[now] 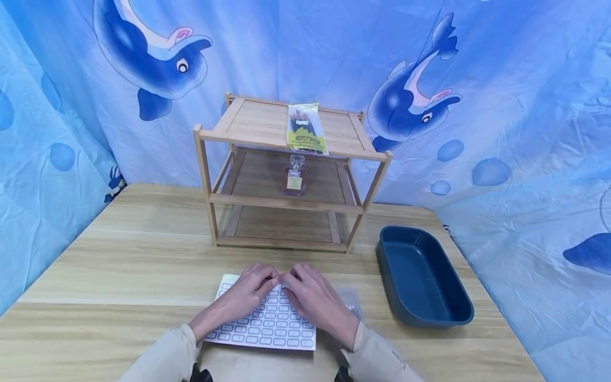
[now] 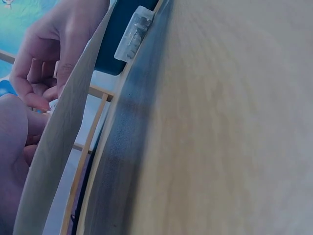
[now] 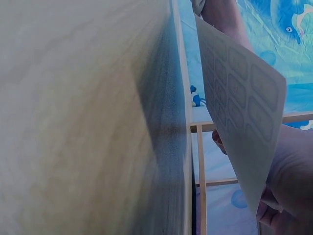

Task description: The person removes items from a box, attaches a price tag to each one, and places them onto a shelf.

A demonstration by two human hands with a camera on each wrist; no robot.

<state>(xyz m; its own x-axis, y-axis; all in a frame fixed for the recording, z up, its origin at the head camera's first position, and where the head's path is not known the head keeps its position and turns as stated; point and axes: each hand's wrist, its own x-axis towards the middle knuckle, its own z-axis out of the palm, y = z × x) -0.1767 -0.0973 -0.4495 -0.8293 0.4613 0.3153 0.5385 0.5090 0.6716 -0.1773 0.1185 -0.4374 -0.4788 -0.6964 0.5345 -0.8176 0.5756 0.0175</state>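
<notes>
A white sheet of stickers (image 1: pixel 267 323), printed with rows of rounded labels, is raised off the table between my hands. My left hand (image 1: pixel 245 294) grips it near the upper edge, thumb and forefinger pinched together. Just beside it, my right hand (image 1: pixel 317 300) holds the same edge with curled fingers, the fingertips of both hands nearly meeting. In the left wrist view a small white bit (image 2: pixel 53 104) shows between the fingertips; whether it is a peeled label I cannot tell. The sheet (image 3: pixel 239 93) stands tilted in the right wrist view and hides part of the fingers.
Behind the hands stands a wooden three-tier rack (image 1: pixel 286 201), with a perfume bottle (image 1: pixel 294 178) on its middle shelf and a printed packet (image 1: pixel 306 130) on top. At right sits a dark blue basin (image 1: pixel 425 276). A clear plastic box (image 2: pixel 134 34) lies by my right wrist.
</notes>
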